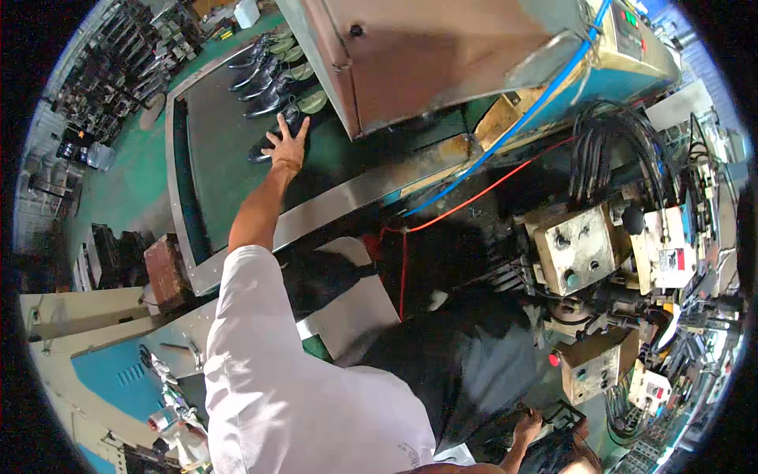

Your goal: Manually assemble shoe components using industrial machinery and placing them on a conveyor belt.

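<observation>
My left hand (287, 148) reaches out over a dark conveyor belt (217, 162), its fingers spread. Just beneath it lies a black shoe (259, 153), partly covered; whether the fingers touch it cannot be told. Beyond the hand, several glossy black shoes (267, 105) form a row beside pale green oval pieces (313, 103). Low on the right, my right hand (527, 426) is small and curled near a dark object; what it grips is unclear. Another bare forearm (583, 454) shows beside it, and whose it is cannot be told.
A brown metal hood (442, 55) overhangs the belt, which has a metal frame (339, 194). Blue (505, 134) and orange (482, 191) hoses cross nearby. Control boxes (580, 249) with cables stand at right. Racks (118, 59) fill the far left, and a reddish block (166, 272) sits by the frame.
</observation>
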`<state>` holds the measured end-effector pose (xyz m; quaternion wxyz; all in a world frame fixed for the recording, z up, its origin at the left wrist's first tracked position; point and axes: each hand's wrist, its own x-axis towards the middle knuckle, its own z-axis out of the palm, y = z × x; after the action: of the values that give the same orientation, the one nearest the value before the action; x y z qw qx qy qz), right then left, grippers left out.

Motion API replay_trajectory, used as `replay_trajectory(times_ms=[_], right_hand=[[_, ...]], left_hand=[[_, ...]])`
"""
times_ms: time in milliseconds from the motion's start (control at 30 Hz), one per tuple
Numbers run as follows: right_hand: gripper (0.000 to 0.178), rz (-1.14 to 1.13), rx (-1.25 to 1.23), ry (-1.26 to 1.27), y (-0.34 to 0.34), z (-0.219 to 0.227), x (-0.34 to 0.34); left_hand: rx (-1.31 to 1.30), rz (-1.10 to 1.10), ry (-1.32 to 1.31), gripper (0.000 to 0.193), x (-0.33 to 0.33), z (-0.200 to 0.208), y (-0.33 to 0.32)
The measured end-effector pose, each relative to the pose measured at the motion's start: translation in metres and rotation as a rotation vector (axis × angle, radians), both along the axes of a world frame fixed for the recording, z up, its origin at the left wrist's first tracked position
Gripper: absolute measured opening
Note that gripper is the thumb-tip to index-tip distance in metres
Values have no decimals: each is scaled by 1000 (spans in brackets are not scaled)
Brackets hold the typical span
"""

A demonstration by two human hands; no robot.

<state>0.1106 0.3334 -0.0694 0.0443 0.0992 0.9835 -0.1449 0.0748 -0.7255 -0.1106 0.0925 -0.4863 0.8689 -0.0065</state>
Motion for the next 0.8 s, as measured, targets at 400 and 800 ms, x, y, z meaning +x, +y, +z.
replay_trajectory(times_ms=[400, 800], right_hand=[[30, 103, 111, -78, -13, 49, 31], [42, -1152, 167, -233, -50, 28, 428]], left_hand=[[81, 26, 43, 83, -71, -24, -40], [331, -641, 35, 68, -24, -53, -67]])
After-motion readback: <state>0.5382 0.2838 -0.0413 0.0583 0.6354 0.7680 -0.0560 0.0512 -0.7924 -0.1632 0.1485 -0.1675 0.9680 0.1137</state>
